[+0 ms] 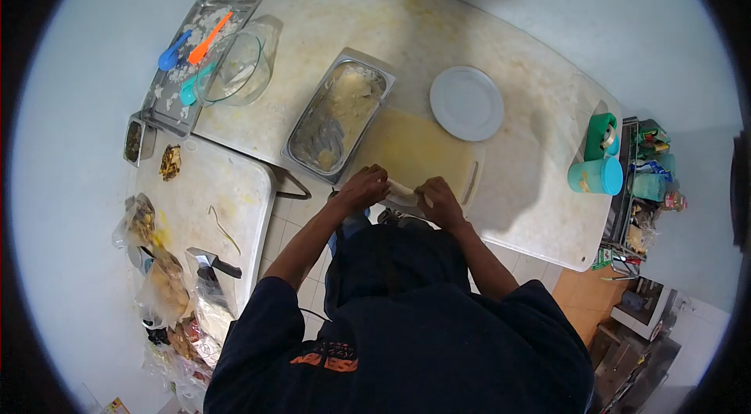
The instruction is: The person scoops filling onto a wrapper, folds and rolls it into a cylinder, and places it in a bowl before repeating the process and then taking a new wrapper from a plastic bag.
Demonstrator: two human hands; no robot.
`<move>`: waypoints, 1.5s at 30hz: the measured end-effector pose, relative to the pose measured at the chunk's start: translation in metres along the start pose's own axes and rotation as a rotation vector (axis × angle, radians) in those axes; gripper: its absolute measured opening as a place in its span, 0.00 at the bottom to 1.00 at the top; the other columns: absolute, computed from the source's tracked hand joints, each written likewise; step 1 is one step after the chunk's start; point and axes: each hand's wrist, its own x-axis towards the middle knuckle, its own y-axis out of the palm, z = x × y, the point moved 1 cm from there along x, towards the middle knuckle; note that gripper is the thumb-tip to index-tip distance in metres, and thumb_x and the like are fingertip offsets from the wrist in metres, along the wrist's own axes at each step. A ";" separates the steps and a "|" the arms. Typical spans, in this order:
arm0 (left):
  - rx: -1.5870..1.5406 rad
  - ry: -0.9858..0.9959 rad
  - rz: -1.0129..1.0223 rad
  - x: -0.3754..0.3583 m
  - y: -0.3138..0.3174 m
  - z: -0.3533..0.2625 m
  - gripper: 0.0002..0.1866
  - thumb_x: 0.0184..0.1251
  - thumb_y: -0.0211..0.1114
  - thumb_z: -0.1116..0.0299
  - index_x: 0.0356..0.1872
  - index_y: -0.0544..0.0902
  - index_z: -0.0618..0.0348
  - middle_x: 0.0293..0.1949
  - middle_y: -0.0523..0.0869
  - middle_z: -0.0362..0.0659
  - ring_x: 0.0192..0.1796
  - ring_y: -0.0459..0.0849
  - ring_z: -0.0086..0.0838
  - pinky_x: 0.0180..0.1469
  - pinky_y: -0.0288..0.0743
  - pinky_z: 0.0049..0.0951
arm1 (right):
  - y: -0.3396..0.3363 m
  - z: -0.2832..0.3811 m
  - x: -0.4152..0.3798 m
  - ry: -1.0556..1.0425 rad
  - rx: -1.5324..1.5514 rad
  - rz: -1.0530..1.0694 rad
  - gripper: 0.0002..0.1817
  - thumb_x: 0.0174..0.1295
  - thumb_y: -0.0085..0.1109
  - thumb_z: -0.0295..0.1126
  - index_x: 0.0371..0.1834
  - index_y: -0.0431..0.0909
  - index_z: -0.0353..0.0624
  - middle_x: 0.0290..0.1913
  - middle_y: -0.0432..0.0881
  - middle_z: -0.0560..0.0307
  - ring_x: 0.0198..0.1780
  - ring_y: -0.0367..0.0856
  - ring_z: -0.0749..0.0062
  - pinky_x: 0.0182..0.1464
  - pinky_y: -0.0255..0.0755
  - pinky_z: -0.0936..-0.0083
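Observation:
In front of my body, a pale, rolled-looking piece of dough (401,193) is stretched between my two hands at the near edge of a yellowish cutting board (418,150). My left hand (365,186) closes its fingers on the left end. The fingers of my right hand (440,203) pinch the right end. Just beyond my left hand stands a deep steel pan (292,150) with a pale yellow, crumbly mass (350,99) inside. A round white plate (467,103) lies past the board's far right corner.
At the far left, a metal tray (178,126) carries white crumbs, coloured scoops and a glass bowl (254,84). A knife (225,266) and plastic bags (168,289) lie on the left table. Turquoise containers (594,177) stand at the right edge beside a rack.

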 end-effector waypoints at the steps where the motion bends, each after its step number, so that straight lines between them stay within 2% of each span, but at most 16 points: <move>1: 0.004 -0.012 0.020 -0.001 0.001 0.001 0.06 0.52 0.69 0.68 0.26 0.80 0.57 0.35 0.79 0.44 0.45 0.80 0.40 0.45 0.76 0.39 | 0.003 -0.001 0.001 0.079 0.004 -0.056 0.10 0.55 0.64 0.29 0.41 0.83 0.43 0.43 0.81 0.53 0.50 0.78 0.57 0.54 0.73 0.62; 2: 0.008 -0.022 0.041 0.000 0.001 0.001 0.07 0.53 0.69 0.68 0.25 0.80 0.57 0.36 0.79 0.44 0.45 0.80 0.39 0.46 0.76 0.39 | 0.002 0.001 0.004 0.160 0.007 -0.113 0.10 0.56 0.64 0.31 0.42 0.82 0.44 0.44 0.82 0.52 0.50 0.78 0.57 0.54 0.74 0.61; 5: -0.011 -0.059 0.126 0.005 0.004 0.005 0.07 0.55 0.68 0.68 0.26 0.79 0.58 0.36 0.80 0.45 0.46 0.80 0.40 0.47 0.76 0.39 | -0.002 0.008 0.012 -0.028 -0.236 0.080 0.12 0.60 0.63 0.33 0.45 0.83 0.44 0.44 0.82 0.50 0.49 0.78 0.54 0.55 0.74 0.60; 6: -0.021 -0.074 0.157 0.007 0.005 0.007 0.07 0.55 0.68 0.68 0.27 0.79 0.58 0.36 0.80 0.45 0.46 0.80 0.40 0.47 0.75 0.39 | 0.004 0.004 0.012 0.055 -0.178 0.113 0.12 0.61 0.63 0.34 0.47 0.83 0.44 0.44 0.82 0.50 0.50 0.78 0.53 0.55 0.74 0.60; 8: -0.009 -0.109 0.170 0.009 0.006 0.006 0.07 0.55 0.69 0.68 0.31 0.81 0.58 0.37 0.80 0.45 0.47 0.80 0.41 0.48 0.75 0.40 | 0.016 -0.001 0.013 0.217 -0.061 0.181 0.14 0.63 0.62 0.36 0.49 0.83 0.44 0.46 0.82 0.50 0.51 0.78 0.53 0.55 0.74 0.60; 9: -0.004 -0.127 0.176 0.011 0.007 0.005 0.08 0.55 0.69 0.69 0.34 0.82 0.58 0.38 0.80 0.45 0.48 0.80 0.41 0.49 0.75 0.40 | 0.018 -0.001 0.012 0.213 -0.059 0.192 0.15 0.63 0.62 0.36 0.50 0.83 0.44 0.46 0.81 0.50 0.51 0.78 0.53 0.55 0.74 0.60; 12: -0.047 -0.232 0.183 0.015 0.001 -0.005 0.17 0.58 0.71 0.69 0.49 0.82 0.58 0.44 0.81 0.47 0.51 0.79 0.44 0.56 0.74 0.43 | 0.022 -0.003 0.010 0.218 -0.052 0.207 0.17 0.62 0.63 0.38 0.52 0.82 0.44 0.47 0.80 0.49 0.51 0.78 0.52 0.55 0.74 0.60; 15: 0.009 -0.206 0.337 0.015 0.003 0.001 0.21 0.55 0.72 0.69 0.53 0.83 0.57 0.46 0.81 0.47 0.52 0.78 0.43 0.57 0.73 0.42 | 0.020 0.002 0.009 0.255 -0.045 0.219 0.17 0.61 0.64 0.38 0.51 0.81 0.43 0.47 0.79 0.48 0.52 0.77 0.51 0.56 0.74 0.59; 18: 0.087 -0.176 0.337 0.013 0.002 -0.001 0.16 0.51 0.72 0.69 0.45 0.86 0.53 0.43 0.81 0.45 0.52 0.78 0.42 0.53 0.75 0.40 | 0.017 0.007 0.011 0.261 -0.065 0.243 0.17 0.59 0.65 0.38 0.49 0.80 0.43 0.46 0.79 0.47 0.51 0.76 0.51 0.57 0.73 0.58; 20: 0.075 -0.197 0.371 0.013 0.004 0.000 0.15 0.50 0.72 0.69 0.42 0.86 0.54 0.43 0.81 0.45 0.53 0.78 0.42 0.53 0.75 0.40 | 0.021 0.008 0.010 0.227 -0.097 0.197 0.17 0.56 0.67 0.37 0.47 0.79 0.43 0.43 0.79 0.49 0.49 0.76 0.51 0.55 0.73 0.60; 24: -0.005 -0.210 0.360 0.010 0.007 0.005 0.13 0.48 0.73 0.70 0.37 0.84 0.55 0.42 0.81 0.46 0.53 0.78 0.42 0.53 0.75 0.40 | 0.025 0.008 0.010 0.210 -0.110 0.220 0.17 0.55 0.67 0.36 0.46 0.78 0.44 0.43 0.78 0.50 0.50 0.76 0.51 0.55 0.73 0.59; 30: -0.098 -0.281 0.360 0.006 0.009 0.014 0.12 0.49 0.72 0.72 0.36 0.82 0.57 0.40 0.81 0.47 0.49 0.80 0.45 0.52 0.75 0.42 | 0.017 0.006 0.018 0.245 -0.101 0.311 0.19 0.54 0.67 0.35 0.48 0.77 0.43 0.45 0.78 0.49 0.52 0.75 0.51 0.56 0.73 0.59; 32: -0.122 -0.292 0.239 0.005 0.007 0.014 0.10 0.51 0.71 0.72 0.36 0.82 0.57 0.39 0.81 0.47 0.48 0.81 0.45 0.51 0.75 0.43 | 0.009 0.005 0.023 0.286 -0.107 0.323 0.19 0.56 0.67 0.36 0.49 0.76 0.43 0.48 0.77 0.47 0.55 0.75 0.51 0.58 0.72 0.58; 36: -0.118 -0.368 0.102 0.007 0.007 0.013 0.08 0.54 0.68 0.72 0.36 0.83 0.57 0.39 0.81 0.46 0.48 0.81 0.44 0.50 0.76 0.44 | -0.002 -0.005 0.029 0.298 -0.090 0.219 0.17 0.54 0.68 0.33 0.46 0.76 0.43 0.46 0.78 0.48 0.52 0.76 0.50 0.57 0.72 0.59; 41: -0.102 -0.333 0.146 0.004 0.002 0.017 0.07 0.59 0.67 0.73 0.39 0.83 0.60 0.42 0.82 0.48 0.50 0.80 0.45 0.52 0.75 0.43 | -0.008 -0.014 0.025 0.276 0.056 0.129 0.14 0.56 0.67 0.30 0.43 0.78 0.40 0.41 0.79 0.49 0.46 0.78 0.52 0.50 0.73 0.60; 45: 0.010 -0.432 0.120 0.000 -0.002 0.013 0.06 0.57 0.64 0.71 0.35 0.86 0.59 0.40 0.82 0.46 0.49 0.81 0.44 0.51 0.77 0.41 | -0.011 -0.027 0.015 0.351 0.098 0.182 0.14 0.59 0.64 0.32 0.47 0.78 0.40 0.46 0.79 0.47 0.51 0.77 0.50 0.55 0.72 0.59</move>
